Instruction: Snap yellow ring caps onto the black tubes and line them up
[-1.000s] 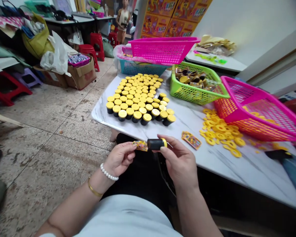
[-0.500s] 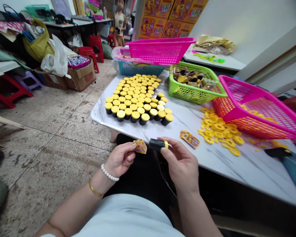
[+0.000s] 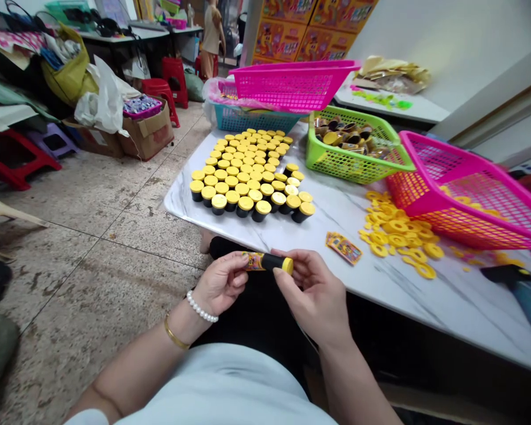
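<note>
Between the fingers of my left hand (image 3: 225, 280) is a colourful printed wrapper (image 3: 253, 261), pinched at its left end. Its right end meets a small black tub (image 3: 271, 262) with a yellow lid (image 3: 287, 265); whether it goes over or inside the tub's end I cannot tell. My right hand (image 3: 314, 292) grips the tub near the lid with thumb and fingers. Both hands are over my lap, in front of the table edge. Several more printed wrappers (image 3: 344, 248) lie in a small stack on the table to the right.
Many yellow-lidded black tubs (image 3: 243, 177) stand grouped on the marble-look table (image 3: 425, 307). Yellow rings (image 3: 398, 233) lie piled beside a pink basket (image 3: 464, 195). Behind are a green basket (image 3: 358, 156) of small containers and another pink basket (image 3: 292, 88). A person (image 3: 211, 38) stands far back.
My left hand has brought the wrapper against the end of the tub; a gap was between them before. The tub has tilted slightly. The person at the back has turned.
</note>
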`<action>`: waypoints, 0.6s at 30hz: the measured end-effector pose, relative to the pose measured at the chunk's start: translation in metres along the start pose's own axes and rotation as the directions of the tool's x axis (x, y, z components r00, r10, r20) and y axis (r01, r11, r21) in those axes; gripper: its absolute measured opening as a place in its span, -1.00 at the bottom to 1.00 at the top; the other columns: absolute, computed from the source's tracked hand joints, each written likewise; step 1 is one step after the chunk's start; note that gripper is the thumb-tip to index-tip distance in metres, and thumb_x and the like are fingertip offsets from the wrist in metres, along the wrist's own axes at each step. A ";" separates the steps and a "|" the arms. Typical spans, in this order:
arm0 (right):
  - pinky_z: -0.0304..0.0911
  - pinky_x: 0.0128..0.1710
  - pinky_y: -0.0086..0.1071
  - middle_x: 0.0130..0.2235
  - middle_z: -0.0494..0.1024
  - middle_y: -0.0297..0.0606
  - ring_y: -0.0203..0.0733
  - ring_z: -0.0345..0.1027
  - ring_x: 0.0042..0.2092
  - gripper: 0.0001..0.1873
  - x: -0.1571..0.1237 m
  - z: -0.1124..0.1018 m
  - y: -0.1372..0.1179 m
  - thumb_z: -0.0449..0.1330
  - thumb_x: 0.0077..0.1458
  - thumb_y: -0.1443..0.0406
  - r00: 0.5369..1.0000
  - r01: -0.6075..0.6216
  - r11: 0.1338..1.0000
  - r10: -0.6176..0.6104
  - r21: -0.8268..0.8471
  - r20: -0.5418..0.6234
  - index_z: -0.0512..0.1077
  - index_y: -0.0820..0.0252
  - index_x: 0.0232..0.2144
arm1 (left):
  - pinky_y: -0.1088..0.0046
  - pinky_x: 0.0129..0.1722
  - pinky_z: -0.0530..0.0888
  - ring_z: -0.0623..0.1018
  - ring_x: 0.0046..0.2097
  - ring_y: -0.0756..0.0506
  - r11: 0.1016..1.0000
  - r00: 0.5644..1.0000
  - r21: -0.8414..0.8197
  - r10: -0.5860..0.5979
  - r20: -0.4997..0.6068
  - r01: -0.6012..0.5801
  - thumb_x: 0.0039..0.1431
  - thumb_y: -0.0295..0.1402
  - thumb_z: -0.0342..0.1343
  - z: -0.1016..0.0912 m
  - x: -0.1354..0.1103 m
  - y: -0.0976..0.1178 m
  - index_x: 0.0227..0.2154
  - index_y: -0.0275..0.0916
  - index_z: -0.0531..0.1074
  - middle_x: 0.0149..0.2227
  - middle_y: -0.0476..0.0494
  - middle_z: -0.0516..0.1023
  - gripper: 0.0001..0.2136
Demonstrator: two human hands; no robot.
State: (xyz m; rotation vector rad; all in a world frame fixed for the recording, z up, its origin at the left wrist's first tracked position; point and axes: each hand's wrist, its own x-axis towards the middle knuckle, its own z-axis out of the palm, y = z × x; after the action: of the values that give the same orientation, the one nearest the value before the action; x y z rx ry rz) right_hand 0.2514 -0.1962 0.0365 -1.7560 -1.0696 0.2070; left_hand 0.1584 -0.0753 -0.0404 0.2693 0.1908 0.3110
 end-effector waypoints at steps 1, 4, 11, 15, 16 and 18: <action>0.44 -0.09 -0.37 -0.11 0.62 -0.17 -0.17 0.55 -0.13 -0.77 -0.001 -0.001 -0.001 0.32 0.07 0.23 1.000 0.001 1.000 -0.001 0.014 0.003 0.42 0.11 -0.21 | 0.76 -0.79 0.03 0.22 -0.68 0.21 1.000 1.000 -0.002 0.004 0.001 -0.004 -0.02 -0.48 0.28 0.000 0.000 0.000 -0.36 -0.38 0.46 -0.44 -0.04 0.50 -0.85; 0.44 -0.14 -0.39 -0.18 0.65 -0.20 -0.17 0.56 -0.16 -0.79 0.001 -0.004 -0.003 0.32 0.07 0.21 0.998 -0.057 0.988 0.055 0.142 0.015 0.45 0.11 -0.23 | 0.77 -0.79 0.01 0.20 -0.69 0.23 1.000 1.000 0.004 0.006 0.003 -0.006 -0.03 -0.50 0.28 0.002 0.001 0.000 -0.37 -0.39 0.47 -0.46 -0.03 0.49 -0.86; 0.42 -0.18 -0.43 -0.22 0.65 -0.21 -0.22 0.54 -0.21 -0.79 0.010 -0.005 0.001 0.34 0.03 0.18 0.974 -0.215 0.946 0.190 0.242 0.121 0.48 0.16 -0.30 | 0.78 -0.79 0.00 0.20 -0.67 0.23 1.000 1.000 -0.019 -0.006 0.020 0.006 -0.02 -0.48 0.28 0.002 0.000 0.000 -0.34 -0.41 0.48 -0.46 -0.02 0.46 -0.83; 0.39 -0.34 -0.50 -0.37 0.61 -0.29 -0.30 0.49 -0.37 -0.79 0.007 -0.001 0.004 0.31 0.05 0.18 0.982 -0.186 0.972 0.177 0.143 0.068 0.42 0.16 -0.32 | 0.75 -0.80 -0.01 0.19 -0.69 0.22 0.998 0.999 -0.037 -0.044 -0.011 0.043 0.00 -0.44 0.25 0.001 0.002 -0.002 -0.40 -0.41 0.46 -0.48 -0.03 0.47 -0.87; 0.37 -0.37 -0.52 -0.38 0.60 -0.30 -0.31 0.47 -0.39 -0.80 0.005 0.000 0.004 0.30 0.06 0.19 0.988 -0.151 0.983 0.147 0.101 0.044 0.41 0.15 -0.31 | 0.74 -0.80 -0.02 0.18 -0.69 0.21 0.999 0.998 -0.030 -0.045 -0.032 0.044 0.01 -0.43 0.25 0.001 0.002 -0.002 -0.43 -0.40 0.44 -0.49 -0.03 0.47 -0.87; 0.37 -0.36 -0.51 -0.34 0.60 -0.29 -0.31 0.47 -0.36 -0.82 0.002 0.001 0.006 0.29 0.07 0.22 0.998 -0.063 0.998 0.063 0.010 0.013 0.39 0.14 -0.30 | 0.73 -0.80 -0.03 0.18 -0.69 0.20 1.000 0.997 -0.004 -0.019 -0.070 0.019 0.00 -0.41 0.26 0.001 0.003 -0.004 -0.48 -0.37 0.42 -0.53 -0.01 0.46 -0.86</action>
State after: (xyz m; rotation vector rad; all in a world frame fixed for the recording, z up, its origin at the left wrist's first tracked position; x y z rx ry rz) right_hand 0.2552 -0.1946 0.0316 -1.7829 -1.0212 0.2632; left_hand 0.1627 -0.0777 -0.0412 0.2530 0.2620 0.3025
